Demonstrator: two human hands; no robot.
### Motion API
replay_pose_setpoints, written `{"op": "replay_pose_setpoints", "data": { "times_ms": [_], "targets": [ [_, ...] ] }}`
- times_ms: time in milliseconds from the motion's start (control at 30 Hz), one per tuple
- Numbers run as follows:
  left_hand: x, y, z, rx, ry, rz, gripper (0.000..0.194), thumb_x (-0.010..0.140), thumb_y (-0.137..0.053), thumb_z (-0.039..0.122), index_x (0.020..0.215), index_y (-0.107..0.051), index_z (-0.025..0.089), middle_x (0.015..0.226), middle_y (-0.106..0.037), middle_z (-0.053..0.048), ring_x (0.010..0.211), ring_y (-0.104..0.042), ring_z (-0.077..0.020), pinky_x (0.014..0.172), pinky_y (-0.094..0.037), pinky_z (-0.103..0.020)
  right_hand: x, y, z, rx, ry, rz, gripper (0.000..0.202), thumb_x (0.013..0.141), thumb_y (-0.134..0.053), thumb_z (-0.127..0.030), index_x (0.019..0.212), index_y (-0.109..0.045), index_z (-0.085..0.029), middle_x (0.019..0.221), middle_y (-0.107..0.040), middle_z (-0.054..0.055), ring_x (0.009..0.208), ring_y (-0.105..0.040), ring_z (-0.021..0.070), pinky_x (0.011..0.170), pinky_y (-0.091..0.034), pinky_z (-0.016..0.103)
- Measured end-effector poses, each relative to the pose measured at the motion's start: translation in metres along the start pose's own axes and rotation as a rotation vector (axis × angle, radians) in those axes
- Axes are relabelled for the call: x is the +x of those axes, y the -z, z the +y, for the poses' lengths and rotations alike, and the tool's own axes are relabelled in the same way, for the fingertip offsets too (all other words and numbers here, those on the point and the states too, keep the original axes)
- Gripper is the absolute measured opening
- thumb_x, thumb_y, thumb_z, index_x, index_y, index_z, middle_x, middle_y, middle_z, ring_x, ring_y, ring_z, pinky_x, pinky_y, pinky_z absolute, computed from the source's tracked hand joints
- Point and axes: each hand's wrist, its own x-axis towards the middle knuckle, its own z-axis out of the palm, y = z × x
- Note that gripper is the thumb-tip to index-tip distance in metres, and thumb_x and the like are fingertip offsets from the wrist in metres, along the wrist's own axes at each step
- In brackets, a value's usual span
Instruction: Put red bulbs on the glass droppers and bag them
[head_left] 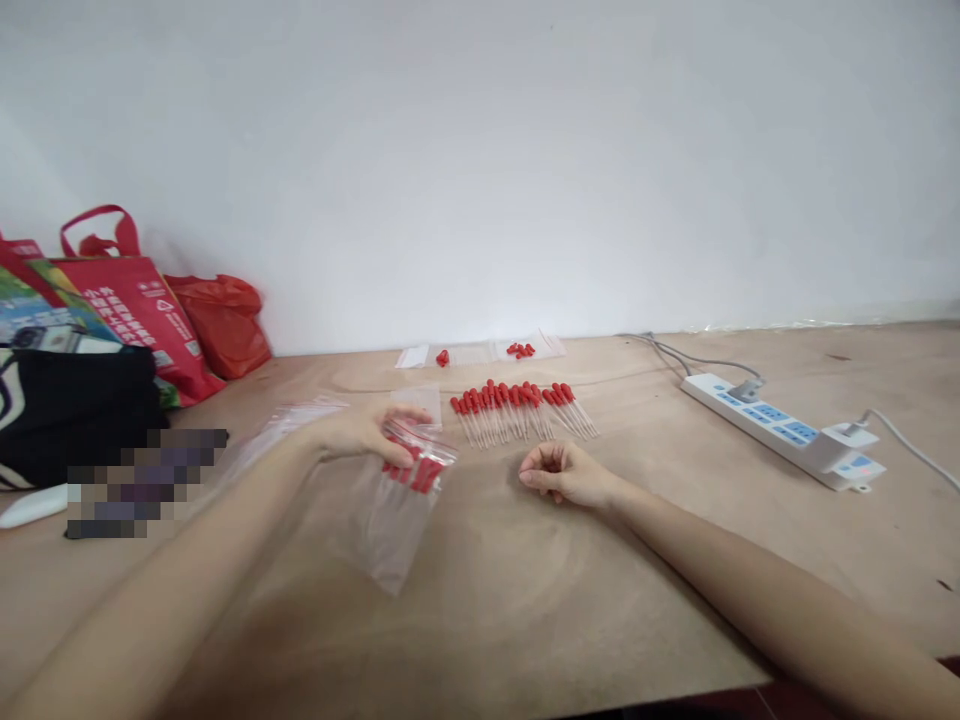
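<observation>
My left hand grips the top of a clear zip-lock bag, thumb in front. Inside the bag, several droppers with red bulbs show near its mouth; the bag hangs tilted over the table. My right hand rests low over the wood to the right, fingers curled in and thumb against them, with nothing visible in it. Just beyond both hands lies a row of glass droppers, red bulbs pointing away from me and thin tubes toward me.
Flat clear bags lie left of my left arm. At the wall are more bags with loose red bulbs. A white power strip with cables sits right. Red shopping bags and a black bag stand left.
</observation>
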Motion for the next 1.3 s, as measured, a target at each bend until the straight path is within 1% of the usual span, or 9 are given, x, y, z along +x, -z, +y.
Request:
{"op": "replay_pose_setpoints", "data": {
  "times_ms": [100, 200, 267, 400, 600, 833, 900, 1067, 1300],
  "targets": [
    [-0.026, 0.04, -0.002, 0.019, 0.05, 0.1, 0.063, 0.06, -0.068, 0.022, 0.118, -0.048, 0.013, 0.085, -0.067, -0.003, 0.081, -0.06, -0.0168, 0.072, -0.046, -0.028, 0.0, 0.001, 0.0, -0.016, 0.002, -0.021, 0.025, 0.059, -0.067, -0.036, 0.066, -0.054, -0.015, 0.052, -0.049, -0.005, 0.045, -0.041, 0.0041, 0.037, -0.03, 0.014],
    [-0.032, 0.063, -0.01, 0.114, -0.059, 0.444, 0.051, 0.062, -0.066, 0.027, 0.107, -0.055, 0.007, 0.085, -0.065, 0.001, 0.086, -0.058, -0.0156, 0.08, -0.041, -0.031, -0.001, 0.001, -0.001, -0.029, -0.007, -0.03, 0.025, 0.059, -0.067, -0.035, 0.067, -0.054, -0.015, 0.053, -0.049, -0.004, 0.045, -0.042, 0.0042, 0.037, -0.03, 0.015],
    [-0.022, 0.064, -0.021, 0.173, -0.19, 0.694, 0.053, 0.054, -0.072, 0.038, 0.098, -0.061, 0.01, 0.088, -0.065, -0.002, 0.083, -0.058, -0.0155, 0.08, -0.044, -0.03, -0.001, 0.001, -0.001, -0.034, -0.015, -0.029, 0.026, 0.059, -0.067, -0.035, 0.067, -0.055, -0.014, 0.054, -0.049, -0.004, 0.046, -0.042, 0.0042, 0.037, -0.03, 0.015],
    [0.012, 0.044, -0.061, 0.356, -0.403, 0.952, 0.04, 0.072, -0.056, 0.046, 0.092, -0.064, 0.012, 0.087, -0.061, -0.005, 0.079, -0.057, -0.0149, 0.077, -0.046, -0.029, -0.002, 0.001, -0.001, -0.058, -0.015, -0.029, 0.026, 0.06, -0.067, -0.036, 0.067, -0.055, -0.014, 0.057, -0.049, -0.004, 0.047, -0.041, 0.0042, 0.038, -0.03, 0.015],
    [0.034, 0.016, -0.112, 0.455, -0.401, 0.763, 0.035, 0.075, -0.049, 0.047, 0.083, -0.066, 0.018, 0.087, -0.062, -0.004, 0.081, -0.058, -0.0174, 0.075, -0.046, -0.029, -0.001, 0.002, 0.002, -0.101, -0.01, -0.045, 0.026, 0.061, -0.066, -0.037, 0.068, -0.055, -0.015, 0.058, -0.048, -0.004, 0.047, -0.039, 0.004, 0.039, -0.03, 0.015],
    [-0.001, 0.021, -0.109, 0.638, -0.311, 0.549, 0.048, 0.071, -0.048, 0.057, 0.097, -0.062, 0.019, 0.105, -0.06, -0.007, 0.1, -0.053, -0.0213, 0.091, -0.038, -0.032, -0.001, 0.002, 0.002, -0.115, -0.012, -0.048, 0.024, 0.063, -0.064, -0.036, 0.069, -0.055, -0.015, 0.058, -0.048, -0.004, 0.048, -0.039, 0.0038, 0.039, -0.031, 0.015],
    [-0.019, 0.02, -0.109, 0.751, -0.18, 0.603, 0.061, 0.07, -0.046, 0.06, 0.106, -0.057, 0.012, 0.117, -0.053, -0.011, 0.11, -0.046, -0.0247, 0.096, -0.032, -0.035, -0.001, 0.002, 0.002, -0.119, -0.011, -0.053, 0.024, 0.064, -0.064, -0.036, 0.069, -0.055, -0.015, 0.058, -0.048, -0.004, 0.048, -0.039, 0.0038, 0.039, -0.031, 0.015],
    [-0.055, 0.011, -0.129, 0.925, 0.457, 0.623, 0.072, 0.078, -0.037, 0.048, 0.121, -0.037, -0.01, 0.127, -0.038, -0.026, 0.122, -0.03, -0.0341, 0.097, -0.027, -0.041, 0.0, 0.002, 0.002, -0.121, -0.008, -0.058, 0.025, 0.064, -0.064, -0.037, 0.069, -0.054, -0.015, 0.058, -0.047, -0.004, 0.047, -0.039, 0.004, 0.038, -0.031, 0.015],
    [-0.062, 0.007, -0.144, 0.869, 0.495, 0.673, 0.049, 0.085, -0.019, 0.031, 0.109, -0.053, 0.005, 0.118, -0.054, -0.013, 0.112, -0.047, -0.0242, 0.09, -0.039, -0.035, 0.0, 0.002, 0.004, -0.117, 0.005, -0.054, 0.024, 0.064, -0.063, -0.036, 0.069, -0.054, -0.015, 0.059, -0.048, -0.004, 0.048, -0.04, 0.004, 0.039, -0.032, 0.015]
  ]
}}
